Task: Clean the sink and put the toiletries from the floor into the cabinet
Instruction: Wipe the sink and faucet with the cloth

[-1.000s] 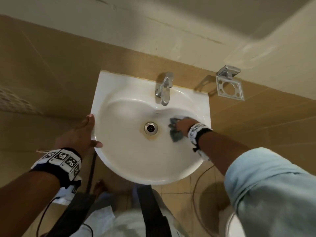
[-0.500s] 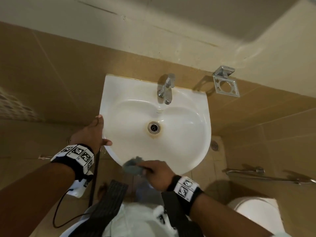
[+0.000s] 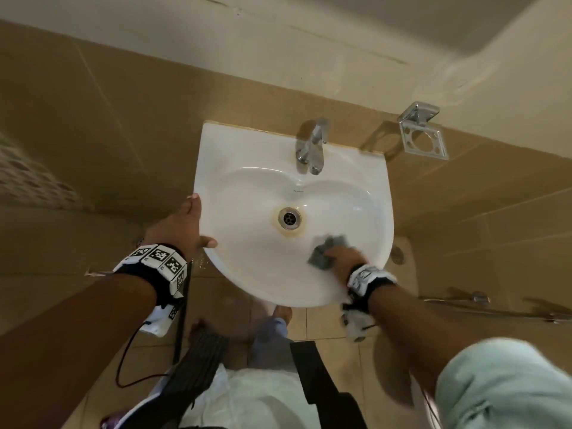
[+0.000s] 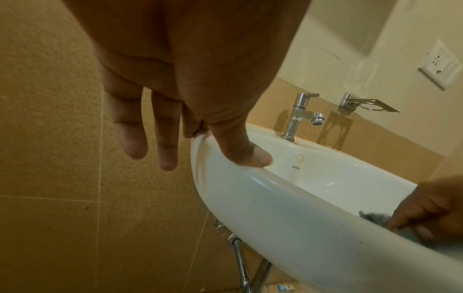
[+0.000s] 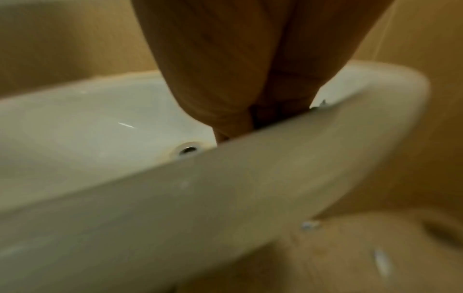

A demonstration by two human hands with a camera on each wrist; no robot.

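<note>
The white sink [image 3: 235, 144] hangs on the tiled wall, with brownish staining around its drain [image 3: 289, 217]. My right hand [image 3: 345, 258] grips a crumpled grey cloth [image 3: 328, 250] and presses it on the basin's lower right slope. In the left wrist view the right hand [image 4: 431, 210] holds the cloth [image 4: 373, 216] just inside the front rim. In the right wrist view the sink rim [image 5: 250, 178] hides the fingers. My left hand [image 3: 185, 227] rests on the left rim. Its thumb [image 4: 240, 150] lies over the edge and its fingers [image 4: 130, 134] hang straight outside. No toiletries are in view.
A chrome faucet [image 3: 311, 150] stands at the back of the sink, and an empty chrome holder [image 3: 422, 134] is on the wall to its right. Chrome pipes [image 4: 240, 261] run under the basin. A floor drain [image 3: 397, 253] and a hose [image 3: 476, 297] lie at the right.
My right hand carried the cloth from the basin's right side out past the front rim, then back into the lower right of the basin. My left hand stayed on the rim.
</note>
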